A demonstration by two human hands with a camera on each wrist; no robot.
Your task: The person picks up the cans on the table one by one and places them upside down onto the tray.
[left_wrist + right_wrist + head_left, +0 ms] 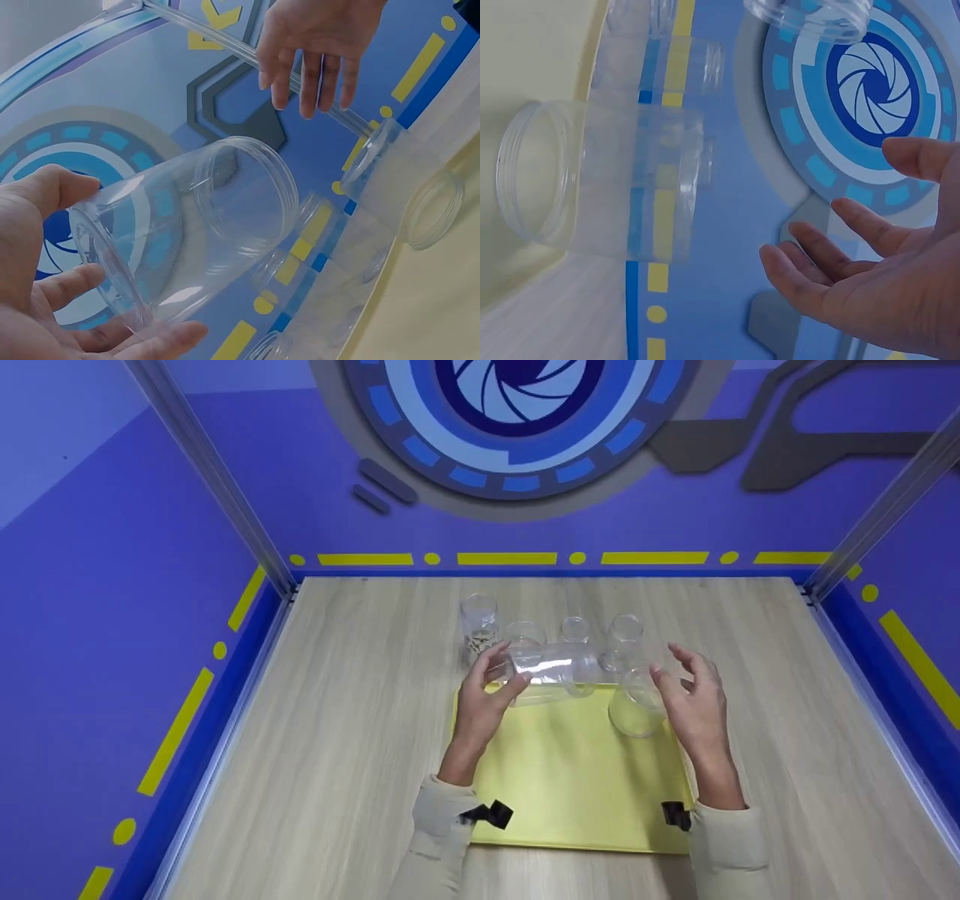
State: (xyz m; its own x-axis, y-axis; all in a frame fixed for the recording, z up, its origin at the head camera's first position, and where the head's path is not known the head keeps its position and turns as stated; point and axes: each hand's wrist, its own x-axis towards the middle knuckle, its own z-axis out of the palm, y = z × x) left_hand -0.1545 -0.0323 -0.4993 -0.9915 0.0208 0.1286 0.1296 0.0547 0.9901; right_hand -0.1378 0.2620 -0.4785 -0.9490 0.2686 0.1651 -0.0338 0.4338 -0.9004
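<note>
My left hand (pixel 480 701) grips a clear plastic jar (pixel 556 664) by its base end, thumb on one side and fingers on the other. The jar lies sideways in the air, its threaded mouth (pixel 259 184) toward the right, and looks empty. A second clear jar (pixel 636 712) stands upside down on the yellow mat (pixel 570 787), its threaded rim (pixel 529 176) against the mat. Just right of that jar is my right hand (pixel 697 709), raised, with relaxed, parted fingers and nothing between them.
Behind the mat, several clear containers stand on the wooden table (pixel 345 720). The tall one (pixel 480 622) at left has small brownish pieces in it; another clear container (pixel 624 636) stands at the right. Blue panel walls (pixel 240 472) enclose the back and sides.
</note>
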